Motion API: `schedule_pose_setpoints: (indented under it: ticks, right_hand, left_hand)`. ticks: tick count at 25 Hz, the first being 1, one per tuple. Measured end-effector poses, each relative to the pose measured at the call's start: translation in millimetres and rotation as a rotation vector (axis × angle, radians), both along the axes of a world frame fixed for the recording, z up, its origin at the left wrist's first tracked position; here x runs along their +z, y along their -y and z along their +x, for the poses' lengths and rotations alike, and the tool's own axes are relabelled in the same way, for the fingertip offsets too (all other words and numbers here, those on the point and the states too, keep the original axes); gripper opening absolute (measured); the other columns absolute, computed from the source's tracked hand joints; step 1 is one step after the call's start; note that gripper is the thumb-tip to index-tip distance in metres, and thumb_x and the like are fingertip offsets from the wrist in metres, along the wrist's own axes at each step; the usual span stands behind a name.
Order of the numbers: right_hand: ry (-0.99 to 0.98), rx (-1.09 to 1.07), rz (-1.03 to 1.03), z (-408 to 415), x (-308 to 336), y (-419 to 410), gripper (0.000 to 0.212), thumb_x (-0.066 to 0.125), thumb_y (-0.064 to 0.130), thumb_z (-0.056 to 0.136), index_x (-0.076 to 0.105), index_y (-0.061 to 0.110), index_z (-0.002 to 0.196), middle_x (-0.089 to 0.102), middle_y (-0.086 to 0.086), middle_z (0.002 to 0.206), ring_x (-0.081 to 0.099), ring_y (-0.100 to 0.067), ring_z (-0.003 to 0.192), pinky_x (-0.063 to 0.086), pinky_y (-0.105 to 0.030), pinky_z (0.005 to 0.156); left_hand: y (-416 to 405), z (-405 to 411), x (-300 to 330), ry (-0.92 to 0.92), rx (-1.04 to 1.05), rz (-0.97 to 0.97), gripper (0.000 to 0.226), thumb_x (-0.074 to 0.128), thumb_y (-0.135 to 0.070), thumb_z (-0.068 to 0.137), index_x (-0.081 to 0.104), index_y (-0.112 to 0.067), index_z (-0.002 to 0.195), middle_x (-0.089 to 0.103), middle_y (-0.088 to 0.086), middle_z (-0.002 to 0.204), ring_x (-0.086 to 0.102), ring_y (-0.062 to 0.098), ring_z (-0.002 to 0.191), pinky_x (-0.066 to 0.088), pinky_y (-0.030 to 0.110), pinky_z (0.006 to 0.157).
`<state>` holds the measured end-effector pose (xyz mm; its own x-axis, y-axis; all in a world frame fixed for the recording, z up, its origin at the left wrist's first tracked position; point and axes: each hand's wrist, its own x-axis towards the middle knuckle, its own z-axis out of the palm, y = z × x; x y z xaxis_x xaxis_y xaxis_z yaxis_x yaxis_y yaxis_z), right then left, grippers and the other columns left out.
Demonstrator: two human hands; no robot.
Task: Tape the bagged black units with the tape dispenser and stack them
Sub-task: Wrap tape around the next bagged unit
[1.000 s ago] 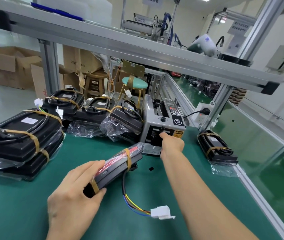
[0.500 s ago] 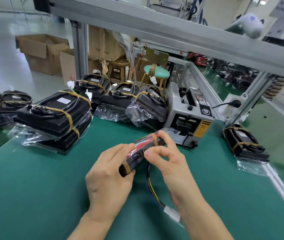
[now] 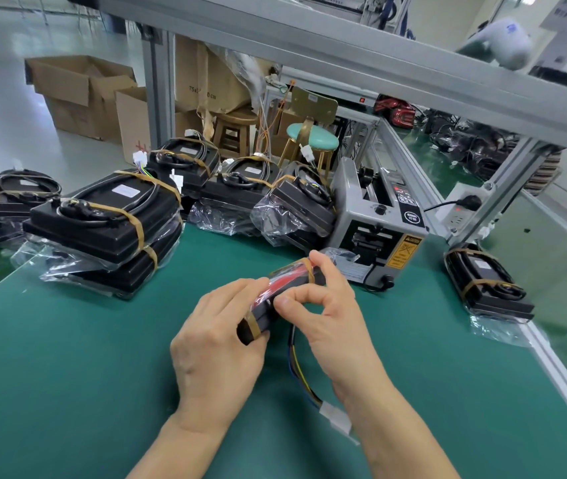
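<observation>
A bagged black unit [image 3: 284, 290] with a red side and brown tape bands sits tilted between both hands above the green mat [image 3: 68, 357]. My left hand [image 3: 220, 347] grips its near end from the left. My right hand [image 3: 330, 312] pinches its side with thumb and fingers curled round it. Coloured wires with a white connector [image 3: 335, 416] hang from the unit by my right wrist. The grey tape dispenser [image 3: 378, 216] stands just behind the hands. A stack of taped units [image 3: 109, 223] lies to the left.
More taped units [image 3: 240, 188] line the mat's far edge, and one [image 3: 486, 285] lies at the right by the aluminium rail [image 3: 558, 368]. A frame post [image 3: 503, 191] and power strip [image 3: 461, 205] stand right of the dispenser. Stools and cardboard boxes sit beyond.
My right hand left the dispenser's outlet and came back onto the unit. The unit now sits closer to me, held by both hands, and the view has shifted left.
</observation>
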<state>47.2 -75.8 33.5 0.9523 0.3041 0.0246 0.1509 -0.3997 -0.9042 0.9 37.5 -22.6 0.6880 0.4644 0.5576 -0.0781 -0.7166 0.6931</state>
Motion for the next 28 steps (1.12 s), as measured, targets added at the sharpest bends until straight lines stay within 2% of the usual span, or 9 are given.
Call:
schedule_pose_setpoints:
  ticks: [4, 12, 16, 24, 27, 28]
  right_hand:
    - [0.012, -0.019, -0.011, -0.1, -0.9, -2.4, 0.017, 0.072, 0.027, 0.082, 0.07, 0.031, 0.066, 0.026, 0.038, 0.135, 0.015, 0.004, 0.14, 0.008, -0.05, 0.119]
    - [0.04, -0.037, 0.025, 1.0, -6.3, -2.1, 0.015, 0.073, 0.026, 0.082, 0.071, 0.028, 0.067, 0.031, 0.033, 0.139, 0.019, 0.001, 0.14, 0.01, -0.049, 0.118]
    - [0.048, -0.043, 0.031, 0.7, -7.6, -3.0, 0.016, 0.073, 0.026, 0.083, 0.07, 0.032, 0.068, 0.028, 0.039, 0.133, 0.019, 0.001, 0.139, 0.011, -0.049, 0.118]
    - [0.096, -0.076, 0.0, 0.3, -11.7, -6.0, 0.015, 0.074, 0.026, 0.081, 0.071, 0.023, 0.066, 0.034, 0.025, 0.141, 0.023, 0.0, 0.139, 0.013, -0.048, 0.118]
    - [0.145, -0.133, 0.023, -1.2, -15.5, -9.7, 0.009, 0.076, 0.022, 0.078, 0.067, 0.023, 0.081, 0.039, 0.02, 0.138, 0.032, 0.0, 0.134, 0.019, -0.044, 0.117]
    - [0.164, -0.145, 0.049, -2.5, -17.3, -11.6, 0.02, 0.076, 0.019, 0.077, 0.062, 0.023, 0.092, 0.04, 0.019, 0.136, 0.035, 0.0, 0.131, 0.021, -0.043, 0.115]
  left_hand:
    - [0.1, 0.2, 0.7, -0.002, 0.0, -0.002, 0.068, 0.086, 0.003, 0.045, 0.072, -0.022, 0.106, 0.068, -0.009, 0.106, 0.065, 0.016, 0.095, 0.046, 0.024, 0.079]
    - [1.3, 0.4, 0.4, 0.002, 0.006, -0.004, 0.064, 0.085, 0.004, 0.048, 0.072, -0.021, 0.105, 0.069, -0.008, 0.105, 0.066, 0.018, 0.094, 0.046, 0.027, 0.078]
    - [1.6, 0.4, 1.2, 0.0, 0.003, -0.003, 0.065, 0.085, 0.005, 0.047, 0.072, -0.021, 0.105, 0.069, -0.008, 0.105, 0.066, 0.018, 0.094, 0.046, 0.027, 0.078]
    - [1.5, -0.4, 2.5, 0.007, -0.001, -0.006, 0.061, 0.084, 0.005, 0.052, 0.072, -0.022, 0.105, 0.069, -0.008, 0.105, 0.066, 0.018, 0.095, 0.052, 0.032, 0.076]
    - [0.0, 0.3, 0.6, 0.012, 0.009, -0.007, 0.061, 0.084, 0.005, 0.052, 0.072, -0.022, 0.106, 0.069, -0.008, 0.105, 0.066, 0.019, 0.095, 0.052, 0.033, 0.077]
    - [-1.2, 0.5, -1.0, 0.011, 0.013, -0.013, 0.063, 0.084, 0.005, 0.051, 0.072, -0.024, 0.106, 0.069, -0.009, 0.105, 0.066, 0.018, 0.095, 0.05, 0.03, 0.079]
